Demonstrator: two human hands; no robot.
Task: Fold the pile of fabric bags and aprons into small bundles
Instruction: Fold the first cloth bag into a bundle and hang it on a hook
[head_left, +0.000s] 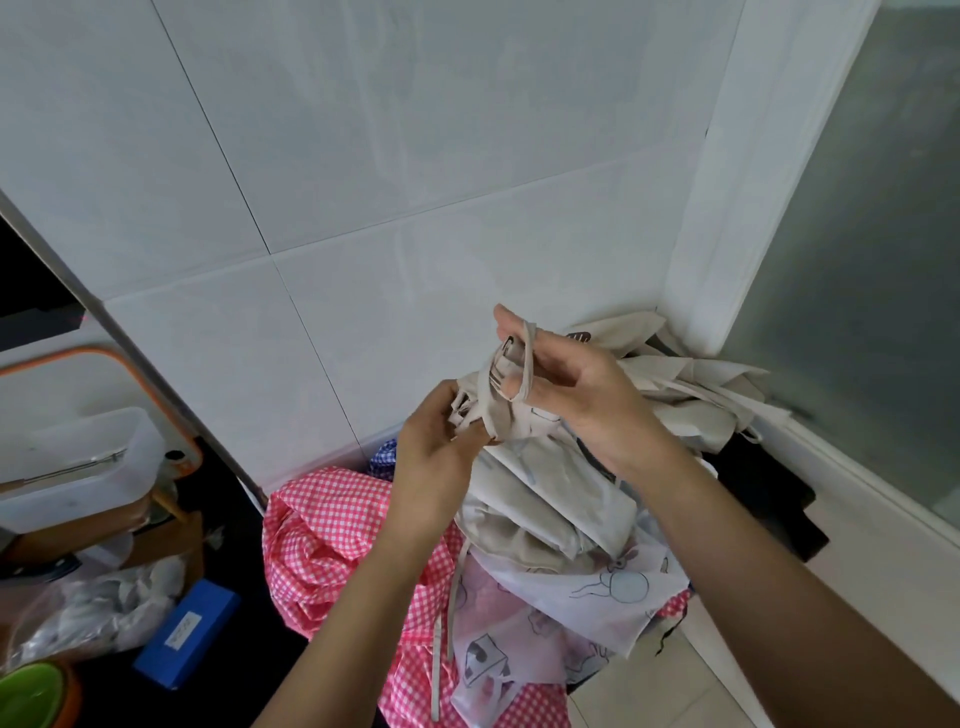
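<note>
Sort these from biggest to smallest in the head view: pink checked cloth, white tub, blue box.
1. pink checked cloth, biggest by far
2. white tub
3. blue box
Tub and box may sit at different distances, so their order is unsure.

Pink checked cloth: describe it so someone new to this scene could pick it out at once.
Start at the white tiled wall; a pile of fabric lies at its foot. The pink checked cloth forms the pile's left side, under the left forearm. It alone has pink-and-white squares: the bags nearby are plain beige, and the white cloth to its right carries line drawings.
</note>
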